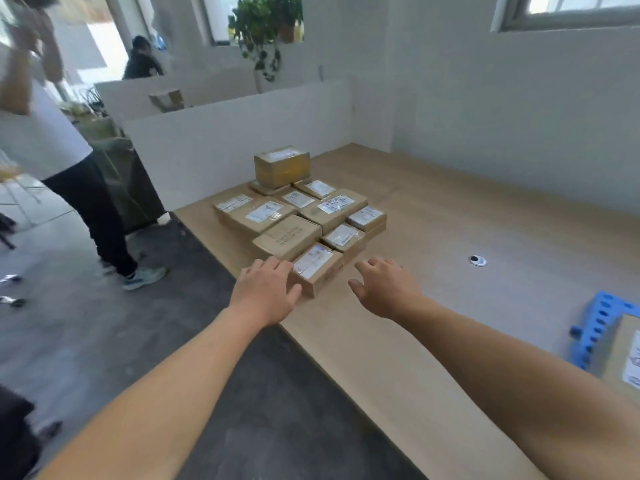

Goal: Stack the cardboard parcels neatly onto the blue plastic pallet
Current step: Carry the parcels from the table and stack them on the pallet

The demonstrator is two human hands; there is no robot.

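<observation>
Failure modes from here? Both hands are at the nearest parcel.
1. The nearest parcel sits by the table edge. Only the left hand touches it; the right hand is apart. A one-sided grip might tip it floorward.
2. It appears to abut the neighbouring parcels; lifting may drag them.
3. The blue pallet lies far right, mostly out of frame, and already bears a parcel; the set-down may land crooked.
</observation>
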